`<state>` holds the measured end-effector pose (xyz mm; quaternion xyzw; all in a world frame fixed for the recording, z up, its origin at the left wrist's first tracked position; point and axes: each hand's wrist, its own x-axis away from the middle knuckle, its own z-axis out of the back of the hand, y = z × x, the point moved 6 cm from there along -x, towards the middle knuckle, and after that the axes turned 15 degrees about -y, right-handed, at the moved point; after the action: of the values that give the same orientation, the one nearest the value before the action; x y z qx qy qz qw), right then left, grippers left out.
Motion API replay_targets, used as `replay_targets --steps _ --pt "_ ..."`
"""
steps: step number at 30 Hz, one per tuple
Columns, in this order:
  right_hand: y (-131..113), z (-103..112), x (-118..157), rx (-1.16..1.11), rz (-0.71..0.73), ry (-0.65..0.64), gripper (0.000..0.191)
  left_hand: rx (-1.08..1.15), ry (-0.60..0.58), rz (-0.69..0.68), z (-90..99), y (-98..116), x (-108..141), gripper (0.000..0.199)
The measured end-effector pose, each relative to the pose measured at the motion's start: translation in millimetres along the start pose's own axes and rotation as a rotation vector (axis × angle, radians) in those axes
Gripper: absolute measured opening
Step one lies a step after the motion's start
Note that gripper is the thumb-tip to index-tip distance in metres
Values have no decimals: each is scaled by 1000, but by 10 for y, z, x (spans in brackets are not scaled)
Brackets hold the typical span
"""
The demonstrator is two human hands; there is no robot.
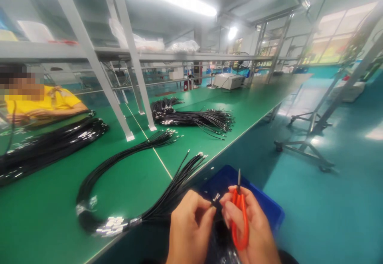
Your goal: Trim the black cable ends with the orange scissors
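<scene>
My left hand (191,226) is closed in a pinch on a black cable end, whose pale tips (216,197) stick up between thumb and forefinger. In my right hand (254,220) is a pair of orange-handled scissors (245,232), blades closed and pointing up, its thumb and fingertips close to the cable end. A bundle of black cables (98,172) curves over the green table (54,212) to the left, its loose ends fanning out beside my left hand. Below my hands sits a blue bin (271,206); what it holds is mostly hidden.
Another cable bundle (194,118) lies further back on the table. At the left, a co-worker in a yellow shirt (60,98) sits behind a long cable pile (50,148). Metal shelf posts (133,52) rise from the table. A wheeled stand (308,148) is on the floor at right.
</scene>
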<state>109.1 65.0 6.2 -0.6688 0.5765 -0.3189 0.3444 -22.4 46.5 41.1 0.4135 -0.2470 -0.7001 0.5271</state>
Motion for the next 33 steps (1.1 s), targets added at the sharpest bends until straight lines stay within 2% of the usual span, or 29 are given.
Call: replay_targets --steps 5,12,16,20,27,30,33 --pt "-76 84 -35 -26 80 -82 33 -331 119 -149 -91 155 99 16" --pt "-53 28 3 143 67 -13 36 -355 77 -164 -138 171 92 17" --pt "42 15 -8 188 61 -16 36 -162 15 -74 -108 120 51 18" --pt "100 37 -53 165 86 -105 34 25 -10 28 -78 53 19 19" --pt "-51 -27 40 176 -3 -54 30 246 -84 194 -11 -80 -42 16" --pt "-124 8 32 196 -13 -68 31 331 -133 272 -75 -138 -58 13" --pt "-213 149 -24 202 -6 3 35 175 -235 321 -265 -142 -53 12"
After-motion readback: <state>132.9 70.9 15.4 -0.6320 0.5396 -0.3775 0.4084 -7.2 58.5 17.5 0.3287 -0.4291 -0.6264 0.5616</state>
